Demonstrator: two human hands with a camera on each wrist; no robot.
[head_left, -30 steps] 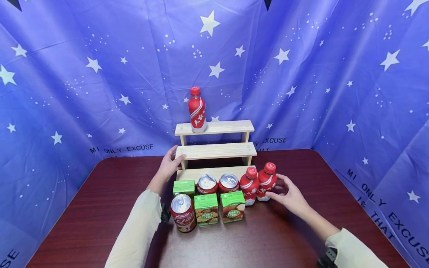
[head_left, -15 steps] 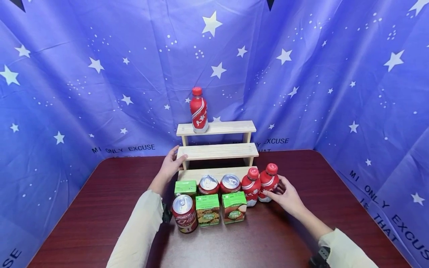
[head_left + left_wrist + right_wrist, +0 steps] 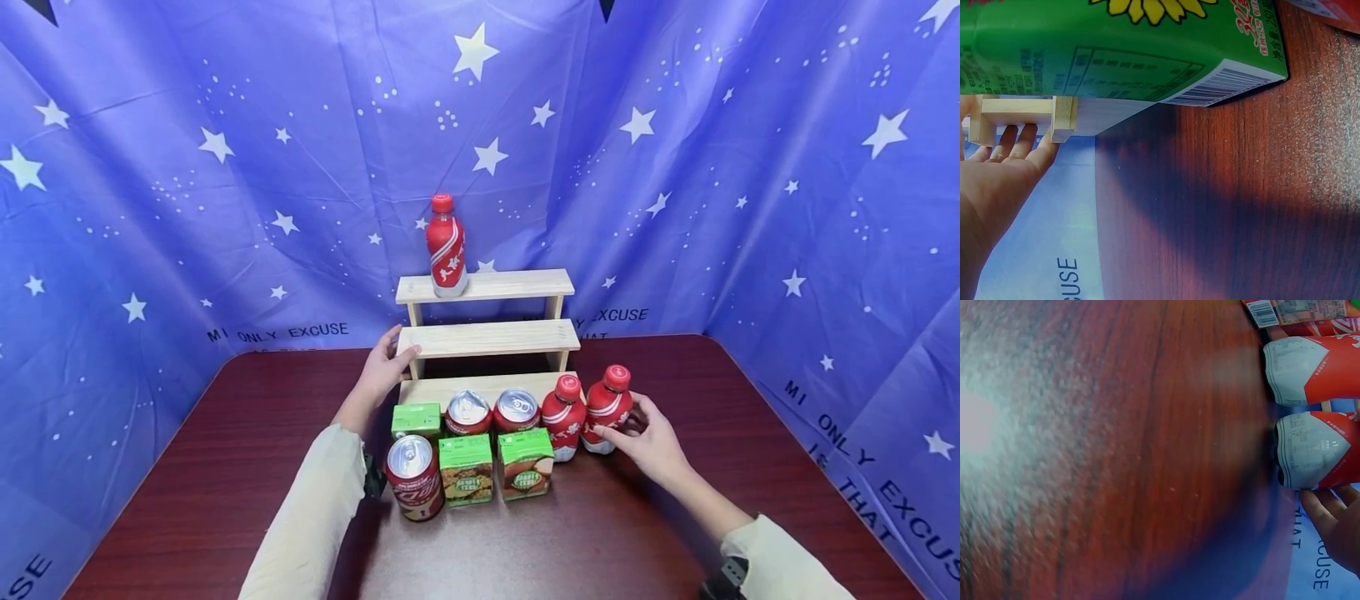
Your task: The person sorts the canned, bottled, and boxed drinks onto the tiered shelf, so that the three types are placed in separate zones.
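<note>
My left hand point(image 3: 379, 372) holds the left end of the middle step of a three-step wooden display stand point(image 3: 487, 337). Its thumb lies on the step, and in the left wrist view the fingers point(image 3: 1025, 142) reach behind the wood. With my right hand point(image 3: 651, 439) I grip a red drink bottle point(image 3: 609, 407) by its right side, upright at the right end of the row. A small gap separates it from a second red bottle point(image 3: 563, 417). Another red bottle point(image 3: 447, 254) stands on the top step, at the left.
Two cans point(image 3: 469, 411) and a green carton point(image 3: 417, 419) stand by the lowest step. In front are a red can point(image 3: 415, 479) and two green-topped juice cartons point(image 3: 466, 471), point(image 3: 526, 464). A blue star-printed curtain point(image 3: 300, 167) hangs behind the dark wooden table point(image 3: 247, 467).
My right hand has shifted the end bottle slightly to the right, opening a gap from its neighbour. My left hand stays on the stand.
</note>
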